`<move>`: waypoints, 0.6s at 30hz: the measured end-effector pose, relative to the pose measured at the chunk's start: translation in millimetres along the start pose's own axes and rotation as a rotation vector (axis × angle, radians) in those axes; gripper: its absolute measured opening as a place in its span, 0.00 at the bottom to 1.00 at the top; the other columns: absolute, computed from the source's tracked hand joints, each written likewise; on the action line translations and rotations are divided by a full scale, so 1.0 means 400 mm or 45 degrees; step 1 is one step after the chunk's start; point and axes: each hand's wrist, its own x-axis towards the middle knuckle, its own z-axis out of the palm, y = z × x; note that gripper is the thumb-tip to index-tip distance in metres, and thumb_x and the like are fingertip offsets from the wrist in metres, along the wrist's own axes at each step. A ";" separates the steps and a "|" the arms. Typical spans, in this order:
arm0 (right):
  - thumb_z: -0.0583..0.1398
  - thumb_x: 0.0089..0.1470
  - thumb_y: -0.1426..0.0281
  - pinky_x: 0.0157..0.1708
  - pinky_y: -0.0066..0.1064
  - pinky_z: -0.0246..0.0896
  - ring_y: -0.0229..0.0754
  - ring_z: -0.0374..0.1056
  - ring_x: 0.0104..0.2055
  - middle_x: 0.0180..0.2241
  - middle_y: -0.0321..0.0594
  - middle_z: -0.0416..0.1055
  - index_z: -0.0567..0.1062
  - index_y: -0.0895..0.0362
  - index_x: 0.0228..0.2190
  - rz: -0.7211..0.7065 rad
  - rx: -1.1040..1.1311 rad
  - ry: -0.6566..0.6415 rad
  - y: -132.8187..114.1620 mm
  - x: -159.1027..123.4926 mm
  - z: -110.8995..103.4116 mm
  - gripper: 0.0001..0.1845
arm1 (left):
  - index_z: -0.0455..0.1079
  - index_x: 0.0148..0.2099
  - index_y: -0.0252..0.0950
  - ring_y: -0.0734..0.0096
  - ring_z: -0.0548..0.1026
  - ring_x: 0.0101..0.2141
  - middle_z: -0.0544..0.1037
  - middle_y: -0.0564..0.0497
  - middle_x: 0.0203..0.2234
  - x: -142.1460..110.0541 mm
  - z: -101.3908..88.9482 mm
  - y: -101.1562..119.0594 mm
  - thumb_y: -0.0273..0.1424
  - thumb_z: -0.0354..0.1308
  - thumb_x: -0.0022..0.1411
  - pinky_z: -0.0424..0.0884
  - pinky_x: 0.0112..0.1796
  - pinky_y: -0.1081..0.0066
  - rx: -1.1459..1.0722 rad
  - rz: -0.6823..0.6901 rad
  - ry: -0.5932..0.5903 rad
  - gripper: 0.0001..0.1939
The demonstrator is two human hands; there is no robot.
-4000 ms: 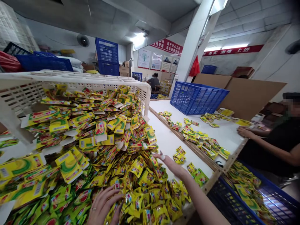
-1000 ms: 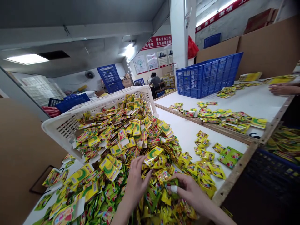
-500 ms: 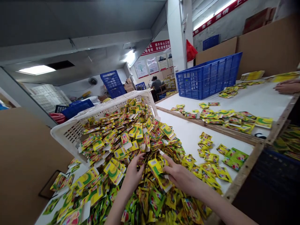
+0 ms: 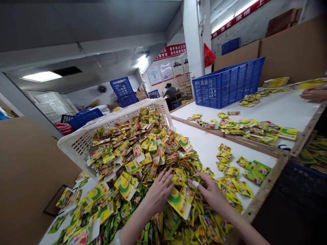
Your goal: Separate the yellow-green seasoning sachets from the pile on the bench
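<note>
My left hand (image 4: 158, 191), a ring on one finger, is curled over the upper end of a flat yellow box (image 4: 181, 203) with a green arc. Its fingertips are close to a bulging yellow sachet (image 4: 180, 177). To its right, my right hand (image 4: 211, 191) pinches a small yellow-green sachet (image 4: 192, 183) between thumb and fingers. A white covering shows on one of its digits. Both hands are over a heap of loose sachets (image 4: 205, 221). Behind them, many small yellow boxes (image 4: 138, 151) spill from a tilted white basket (image 4: 74, 144).
A wooden ledge (image 4: 265, 187) edges the white table on the right. Several yellow sachets (image 4: 224, 156) and a green packet (image 4: 258, 172) lie near it. Beyond stands a blue crate (image 4: 227, 85). Another person's hands (image 4: 315, 93) appear at far right. Cardboard (image 4: 28, 183) rises at left.
My left hand has moved right and now covers the end of the yellow box. My right hand has moved right, away from that box, to a sachet. The box has shifted slightly toward me.
</note>
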 end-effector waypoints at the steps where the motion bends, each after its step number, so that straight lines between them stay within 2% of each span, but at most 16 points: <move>1: 0.54 0.53 0.61 0.14 0.26 0.54 0.34 0.57 0.13 0.20 0.29 0.63 0.66 0.54 0.39 0.041 0.063 -0.007 0.004 -0.004 -0.001 0.13 | 0.60 0.55 0.34 0.62 0.50 0.61 0.63 0.43 0.57 -0.010 -0.010 -0.017 0.24 0.50 0.48 0.44 0.60 0.59 0.010 -0.079 0.030 0.28; 3: 0.56 0.51 0.61 0.14 0.26 0.54 0.33 0.57 0.14 0.21 0.29 0.63 0.66 0.54 0.38 0.088 0.184 -0.014 0.011 -0.010 0.000 0.13 | 0.55 0.58 0.31 0.59 0.56 0.58 0.64 0.39 0.56 -0.041 -0.026 -0.057 0.18 0.44 0.50 0.47 0.58 0.55 0.037 -0.324 0.113 0.30; 5: 0.57 0.50 0.60 0.14 0.25 0.53 0.32 0.56 0.15 0.23 0.29 0.62 0.65 0.54 0.36 0.114 0.270 -0.019 0.016 -0.013 0.005 0.13 | 0.54 0.59 0.28 0.52 0.60 0.55 0.67 0.34 0.51 -0.083 -0.036 -0.095 0.16 0.40 0.51 0.49 0.54 0.47 0.044 -0.591 0.179 0.31; 8: 0.58 0.50 0.62 0.15 0.24 0.52 0.31 0.54 0.16 0.21 0.28 0.61 0.66 0.54 0.37 0.096 0.272 -0.062 0.017 -0.018 0.017 0.13 | 0.62 0.53 0.28 0.42 0.65 0.49 0.72 0.33 0.43 -0.147 -0.048 -0.130 0.21 0.47 0.51 0.52 0.50 0.43 -0.051 -0.883 0.181 0.25; 10: 0.58 0.50 0.63 0.17 0.24 0.52 0.31 0.55 0.18 0.21 0.28 0.61 0.66 0.54 0.38 0.065 0.262 -0.104 0.008 -0.021 0.025 0.13 | 0.64 0.51 0.31 0.38 0.65 0.48 0.71 0.34 0.43 -0.183 -0.057 -0.137 0.31 0.52 0.52 0.54 0.49 0.42 -0.202 -1.029 0.169 0.23; 12: 0.59 0.50 0.63 0.17 0.24 0.53 0.31 0.56 0.19 0.23 0.30 0.63 0.66 0.54 0.39 0.051 0.280 -0.138 -0.010 -0.024 0.032 0.14 | 0.63 0.52 0.32 0.38 0.65 0.49 0.70 0.34 0.48 -0.212 -0.064 -0.133 0.43 0.50 0.54 0.56 0.49 0.43 -0.431 -1.149 0.161 0.27; 14: 0.59 0.50 0.63 0.17 0.23 0.54 0.31 0.56 0.19 0.25 0.31 0.64 0.67 0.55 0.40 0.058 0.325 -0.193 -0.036 -0.027 0.040 0.15 | 0.65 0.52 0.33 0.44 0.65 0.51 0.69 0.36 0.51 -0.236 -0.062 -0.120 0.50 0.44 0.55 0.59 0.50 0.50 -0.724 -1.228 0.139 0.31; 16: 0.59 0.49 0.63 0.17 0.23 0.55 0.31 0.57 0.21 0.29 0.33 0.66 0.66 0.54 0.42 0.071 0.391 -0.290 -0.071 -0.032 0.051 0.17 | 0.66 0.51 0.33 0.50 0.65 0.53 0.67 0.38 0.54 -0.256 -0.050 -0.102 0.51 0.40 0.56 0.61 0.51 0.55 -1.020 -1.284 0.112 0.33; 18: 0.59 0.49 0.64 0.16 0.21 0.56 0.32 0.60 0.23 0.34 0.35 0.68 0.64 0.52 0.45 0.073 0.437 -0.406 -0.108 -0.035 0.068 0.20 | 0.66 0.52 0.34 0.52 0.64 0.54 0.65 0.40 0.56 -0.272 -0.033 -0.081 0.50 0.40 0.56 0.61 0.51 0.55 -1.244 -1.326 0.096 0.32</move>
